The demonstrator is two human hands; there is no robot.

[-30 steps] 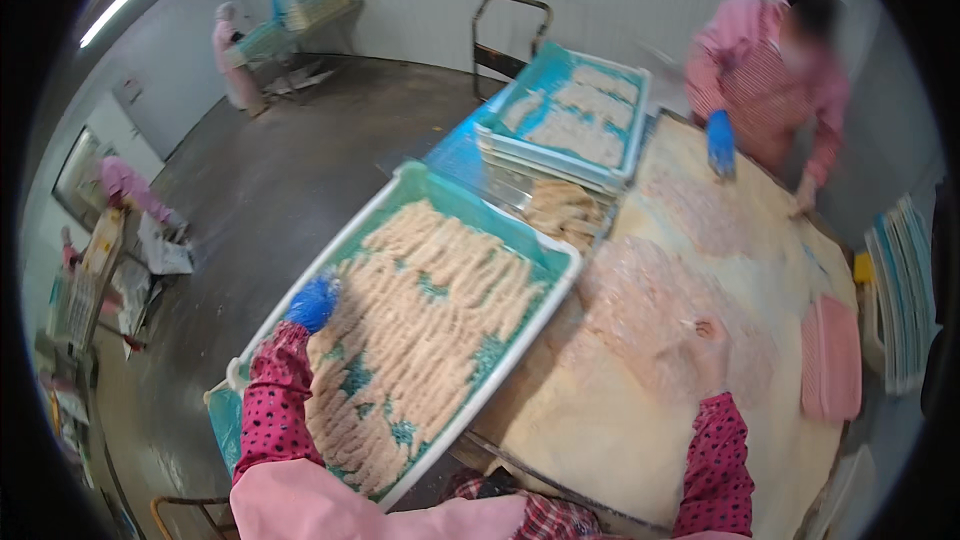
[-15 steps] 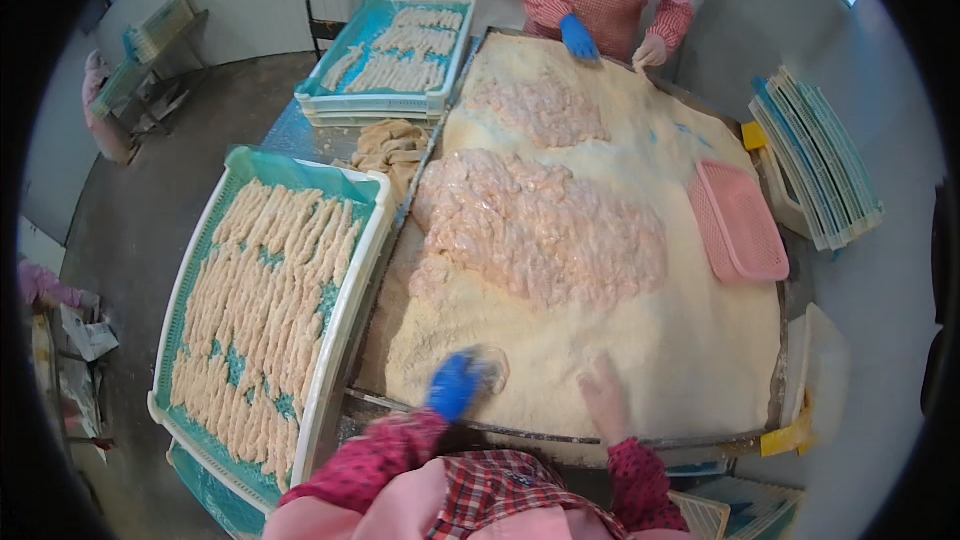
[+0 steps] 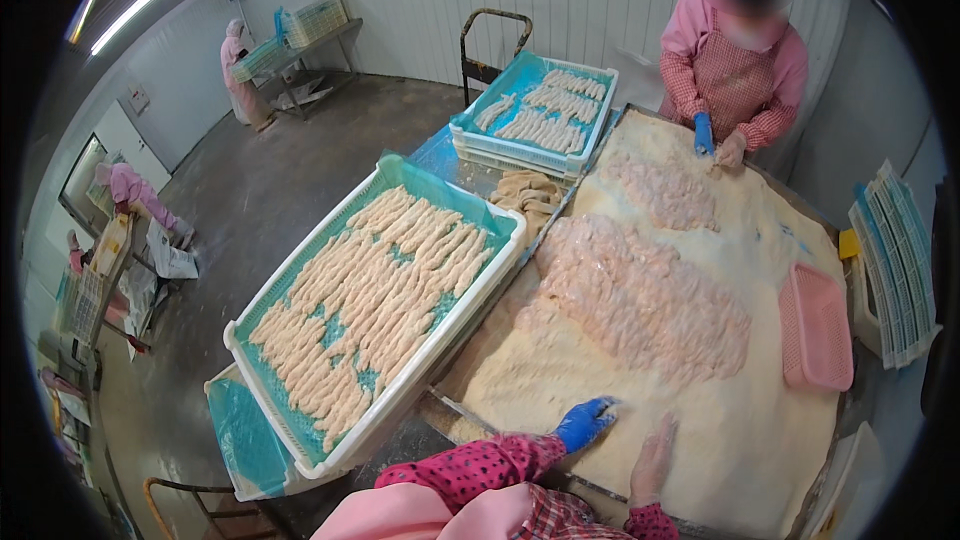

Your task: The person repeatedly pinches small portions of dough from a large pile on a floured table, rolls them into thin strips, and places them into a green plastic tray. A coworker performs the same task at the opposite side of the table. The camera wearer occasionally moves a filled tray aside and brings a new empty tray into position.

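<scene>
My left hand, in a blue glove, is low over the pale crumb coating near the table's front edge. Its fingers are bent together, with a pale bit at the fingertips too small to name. To its right, my right hand, in a thin whitish glove, lies on the coating with fingers stretched out and holds nothing. Beyond both hands a big heap of raw pink meat pieces rests on the coating, and a smaller meat heap lies farther back.
Left of the table, a white tray lined with green mesh holds rows of coated strips. Behind it stand another such tray and a crumpled cloth. A pink basket and upright racks are at right. A co-worker stands opposite.
My view has swung left, so the table sits farther right in the picture. My left hand was blurred beside a ring-shaped mark in the coating; it now shows sharply, nearer my right hand.
</scene>
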